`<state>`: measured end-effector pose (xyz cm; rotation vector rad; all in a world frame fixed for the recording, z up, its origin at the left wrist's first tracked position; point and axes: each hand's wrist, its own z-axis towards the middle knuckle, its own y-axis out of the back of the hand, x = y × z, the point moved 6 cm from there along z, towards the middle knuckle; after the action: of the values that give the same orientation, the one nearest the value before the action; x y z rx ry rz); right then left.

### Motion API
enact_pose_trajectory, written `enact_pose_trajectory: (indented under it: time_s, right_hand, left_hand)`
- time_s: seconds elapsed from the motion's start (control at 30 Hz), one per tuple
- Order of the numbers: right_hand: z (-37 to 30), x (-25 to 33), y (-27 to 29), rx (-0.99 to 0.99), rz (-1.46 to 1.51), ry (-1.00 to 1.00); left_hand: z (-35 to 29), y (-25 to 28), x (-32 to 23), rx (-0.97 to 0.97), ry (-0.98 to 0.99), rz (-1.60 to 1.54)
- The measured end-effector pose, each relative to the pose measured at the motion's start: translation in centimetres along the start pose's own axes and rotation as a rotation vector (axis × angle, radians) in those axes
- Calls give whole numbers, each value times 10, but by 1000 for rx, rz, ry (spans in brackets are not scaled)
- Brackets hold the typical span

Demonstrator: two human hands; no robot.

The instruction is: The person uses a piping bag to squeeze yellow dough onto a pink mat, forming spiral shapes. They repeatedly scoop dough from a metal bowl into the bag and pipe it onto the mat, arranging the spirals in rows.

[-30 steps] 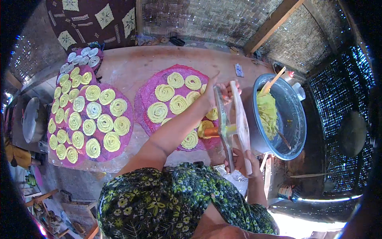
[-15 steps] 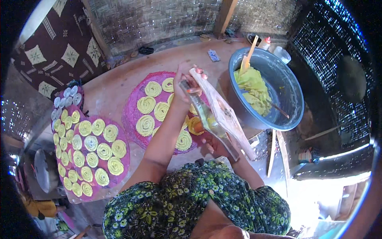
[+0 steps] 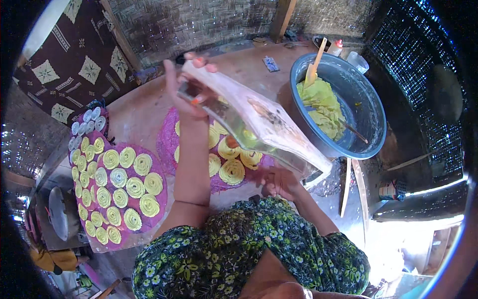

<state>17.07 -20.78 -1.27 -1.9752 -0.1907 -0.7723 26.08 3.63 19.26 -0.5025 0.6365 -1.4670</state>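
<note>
Left hand [image 3: 191, 89] is gripping a two-armed wooden tool [image 3: 266, 117] by its upper end; right hand [image 3: 280, 182] is hovering near its lower edge, hold unclear; yellow spirals [image 3: 232, 171] are lying below.

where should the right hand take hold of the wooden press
Probably by the lower-right end of the wooden press, coming from the near side. The left hand grips the upper-left end, and the press slants across the picture, leaving the opposite end closest to the right hand. Its long, narrow bars suggest wrapping the fingers around that end.
</note>
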Motion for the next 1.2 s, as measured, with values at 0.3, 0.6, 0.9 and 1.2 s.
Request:
enact_pose_trajectory:
  time_s: [0.3, 0.6, 0.9, 1.2]
  right_hand:
    - [6, 10, -35, 60, 12, 55]
    - [-11, -2, 11, -110, 28, 45]
    - [3, -12, 15, -147, -71, 74]
    - [6, -11, 14, -392, -1253, 354]
  left_hand:
    - [-17, -58, -49, 198, -58, 204]
    - [-80, -134, -95, 71, -99, 695]
    - [-121, -213, -99, -264, -276, 1061]
    - [-139, -210, -104, -277, -96, 958]
